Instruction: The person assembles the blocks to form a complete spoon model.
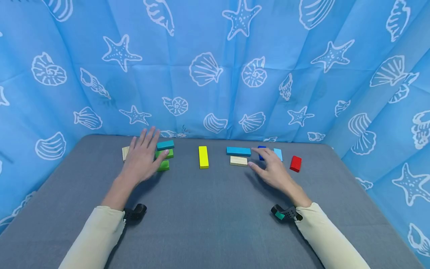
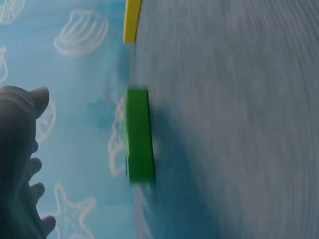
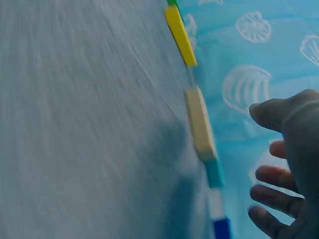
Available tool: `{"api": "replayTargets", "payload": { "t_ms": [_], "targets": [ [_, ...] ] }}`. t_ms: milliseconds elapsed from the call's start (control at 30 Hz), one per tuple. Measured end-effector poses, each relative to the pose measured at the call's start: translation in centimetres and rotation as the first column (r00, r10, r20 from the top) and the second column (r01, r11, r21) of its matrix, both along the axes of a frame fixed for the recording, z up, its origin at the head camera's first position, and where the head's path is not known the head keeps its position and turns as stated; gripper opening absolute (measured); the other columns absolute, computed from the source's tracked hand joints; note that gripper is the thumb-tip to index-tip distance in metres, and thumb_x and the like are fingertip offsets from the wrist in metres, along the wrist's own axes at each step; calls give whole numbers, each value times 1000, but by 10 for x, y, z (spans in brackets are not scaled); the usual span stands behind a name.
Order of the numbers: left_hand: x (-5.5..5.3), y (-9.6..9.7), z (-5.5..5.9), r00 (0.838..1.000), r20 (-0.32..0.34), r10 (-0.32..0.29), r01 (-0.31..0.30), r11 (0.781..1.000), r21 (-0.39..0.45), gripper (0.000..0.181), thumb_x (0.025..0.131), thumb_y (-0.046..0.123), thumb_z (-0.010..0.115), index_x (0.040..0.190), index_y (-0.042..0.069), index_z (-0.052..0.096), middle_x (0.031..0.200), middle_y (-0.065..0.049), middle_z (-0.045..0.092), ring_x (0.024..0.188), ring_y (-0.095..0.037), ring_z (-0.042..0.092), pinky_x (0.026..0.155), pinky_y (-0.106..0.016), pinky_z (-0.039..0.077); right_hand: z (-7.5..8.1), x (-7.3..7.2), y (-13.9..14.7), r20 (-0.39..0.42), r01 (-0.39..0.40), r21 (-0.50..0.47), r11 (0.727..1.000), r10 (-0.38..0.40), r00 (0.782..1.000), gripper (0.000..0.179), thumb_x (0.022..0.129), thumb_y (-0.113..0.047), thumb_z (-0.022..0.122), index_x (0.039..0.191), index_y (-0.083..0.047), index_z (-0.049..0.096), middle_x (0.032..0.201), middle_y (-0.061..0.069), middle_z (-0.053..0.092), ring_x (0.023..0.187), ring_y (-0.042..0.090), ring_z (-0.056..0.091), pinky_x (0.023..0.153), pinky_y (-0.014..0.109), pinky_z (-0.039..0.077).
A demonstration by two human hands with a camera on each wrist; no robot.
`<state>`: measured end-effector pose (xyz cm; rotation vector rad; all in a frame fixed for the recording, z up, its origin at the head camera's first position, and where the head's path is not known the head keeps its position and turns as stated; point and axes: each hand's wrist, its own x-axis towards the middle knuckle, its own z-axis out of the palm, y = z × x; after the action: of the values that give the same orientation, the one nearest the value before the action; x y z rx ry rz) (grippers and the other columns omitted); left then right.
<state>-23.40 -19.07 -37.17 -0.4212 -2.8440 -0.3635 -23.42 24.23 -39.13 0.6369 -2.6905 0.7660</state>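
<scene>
My left hand [image 1: 142, 157], fingers extended, hovers over the blocks on the left and holds nothing. Beside it lie a teal block [image 1: 165, 145] and two green blocks, the nearer one [image 1: 164, 166] partly behind the thumb. A pale wooden block [image 1: 125, 152] peeks out left of this hand. My right hand [image 1: 273, 168] is above the right-hand blocks, its fingers loosely bent and holding nothing. Near its fingertips are a long blue block [image 1: 238, 151], a pale wooden block [image 1: 239, 161] and a dark blue block [image 1: 261, 152], which the hand partly covers.
A yellow block [image 1: 203, 157] lies between the two groups. A light blue block [image 1: 278, 154] and a red block [image 1: 296, 163] lie at the right. The grey tabletop [image 1: 208, 224] ends at a blue shell-patterned curtain [image 1: 188, 45] behind the blocks.
</scene>
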Motion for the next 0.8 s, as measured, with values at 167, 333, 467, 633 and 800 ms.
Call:
{"api": "replayTargets", "payload": {
  "t_ms": [167,333,467,633,800],
  "targets": [
    [-4,27,-2,994,37,-104,101,991,86,81,105,50,49,162,3,16,167,-20,15,153,-40,11,121,-60,12,-10,-8,-16,110,-32,-163,986,50,993,48,95,-22,74,135,0,62,124,19,62,104,33,64,85,49,54],
    [-9,52,-5,966,167,-196,151,957,249,86,100,48,60,163,9,16,168,-15,17,153,-36,16,120,-57,19,-19,-15,-22,165,2,-187,982,29,986,43,93,-20,77,129,-1,66,115,15,63,95,26,60,79,37,49],
    [-19,72,-11,933,262,-245,149,930,337,91,95,46,69,163,11,19,168,-12,20,153,-33,19,120,-55,23,-25,-17,-22,176,22,-186,982,12,984,41,92,-18,77,127,0,67,111,15,62,92,24,57,76,33,46],
    [-35,90,-21,902,337,-269,140,922,362,98,88,46,77,162,10,23,166,-13,24,152,-34,24,119,-54,25,-28,-17,-22,187,40,-197,980,-2,982,36,93,-13,75,126,0,68,114,16,62,95,26,58,76,35,46],
    [-45,96,-29,885,390,-256,115,930,349,100,84,45,82,160,10,28,165,-14,28,151,-34,24,120,-53,25,-30,-17,-23,182,34,-202,979,4,983,33,94,-9,73,126,0,68,116,17,62,96,28,59,77,35,47]
  ]
}}
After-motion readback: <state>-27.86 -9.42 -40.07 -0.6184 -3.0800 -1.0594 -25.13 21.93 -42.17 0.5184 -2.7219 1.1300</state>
